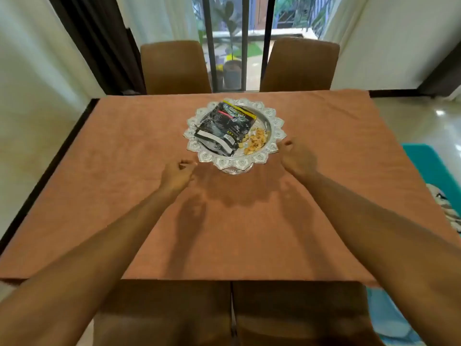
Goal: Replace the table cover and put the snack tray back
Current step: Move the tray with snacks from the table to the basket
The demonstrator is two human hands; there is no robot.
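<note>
An orange-brown table cover [124, 196] lies flat over the table. On it, toward the far middle, stands a silver snack tray [272, 116] with a scalloped rim and a foot. A black snack packet [222, 128] and loose yellow snacks [257, 142] lie in the tray. My left hand [178, 174] hovers just off the tray's near-left rim, fingers curled, holding nothing. My right hand [296, 156] is just off the near-right rim, fingers loosely bent, also holding nothing. Neither hand touches the tray.
Two brown chairs [174, 68] [299, 66] stand at the far side, in front of a glass door. Two more chair backs [162, 313] [299, 313] sit at the near edge below my arms. A teal mat [434, 166] lies on the floor to the right.
</note>
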